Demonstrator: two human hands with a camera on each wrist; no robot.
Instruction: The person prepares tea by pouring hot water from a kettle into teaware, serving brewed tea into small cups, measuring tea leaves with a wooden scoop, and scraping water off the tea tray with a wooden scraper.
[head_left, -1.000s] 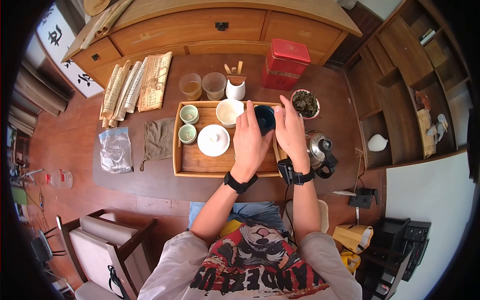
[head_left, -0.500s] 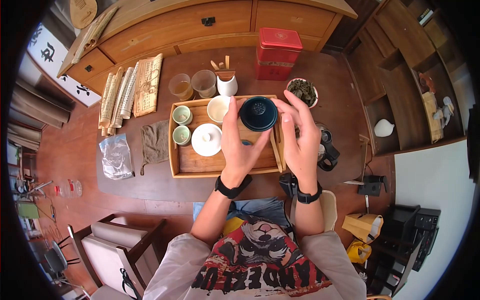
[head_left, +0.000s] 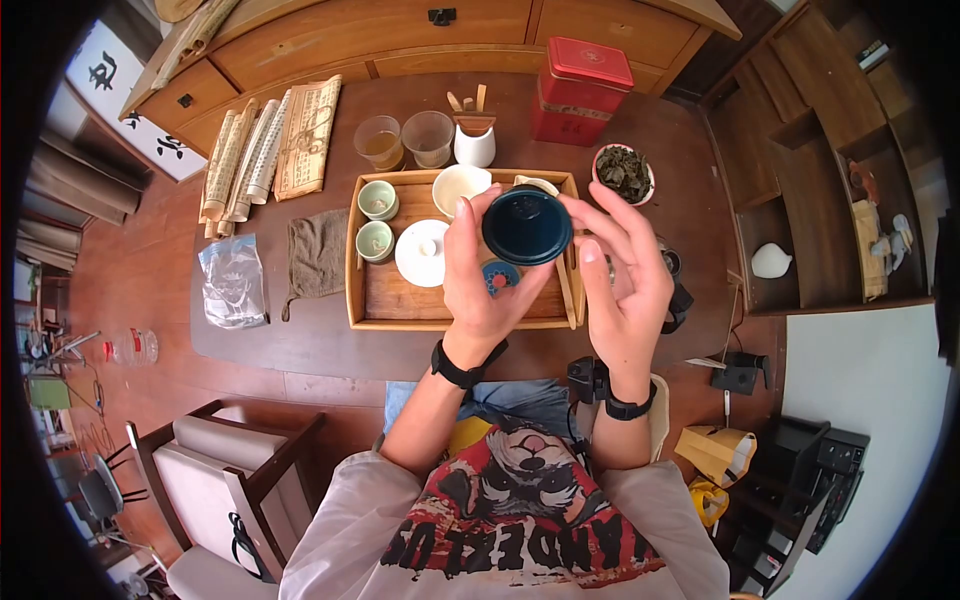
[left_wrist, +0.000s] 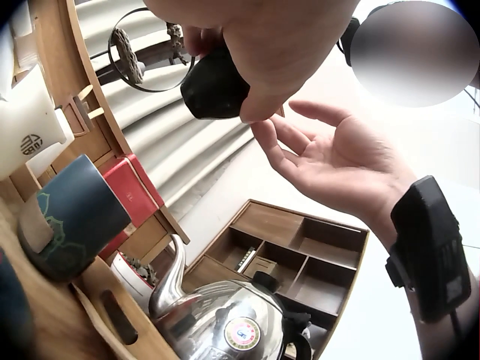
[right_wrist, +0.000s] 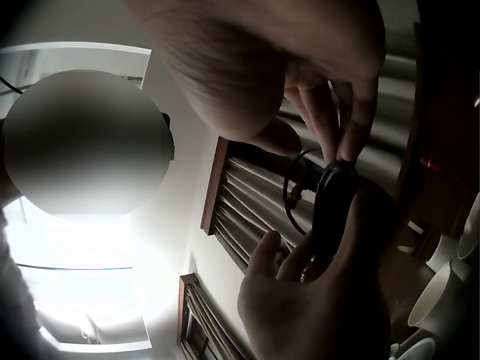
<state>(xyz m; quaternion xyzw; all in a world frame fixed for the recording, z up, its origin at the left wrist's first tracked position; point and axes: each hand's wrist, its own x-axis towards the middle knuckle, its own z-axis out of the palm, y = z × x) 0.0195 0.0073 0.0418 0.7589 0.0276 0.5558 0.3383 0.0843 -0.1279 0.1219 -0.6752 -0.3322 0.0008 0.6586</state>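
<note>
My left hand point(head_left: 472, 285) grips a dark teal cup point(head_left: 527, 226) from its left side, thumb and fingers round its wall. The cup is held above the tray, tipped so its round mouth faces the head camera. A faint pattern of small dots shows on its inside bottom. At the cup's right rim, my right hand point(head_left: 632, 290) has its fingertips close up, fingers loosely extended and palm turned toward the cup. In the left wrist view the cup point(left_wrist: 216, 88) looks black. Beneath the hands, a blue round piece point(head_left: 499, 277) with a red middle sits on the wooden tray point(head_left: 400, 310).
On the tray are a white lid point(head_left: 420, 250), two pale green cups point(head_left: 376, 240) and a blue patterned mug point(left_wrist: 79, 214). Tea leaves fill a bowl point(head_left: 625, 174) to the right, near a steel kettle point(left_wrist: 225, 319). Behind stand a red tin point(head_left: 582, 95) and two plastic cups point(head_left: 428, 140).
My left hand has lifted the dark teal cup off the tray area toward the head camera and tipped its mouth. My right hand has drawn away to the right, its fingers spreading.
</note>
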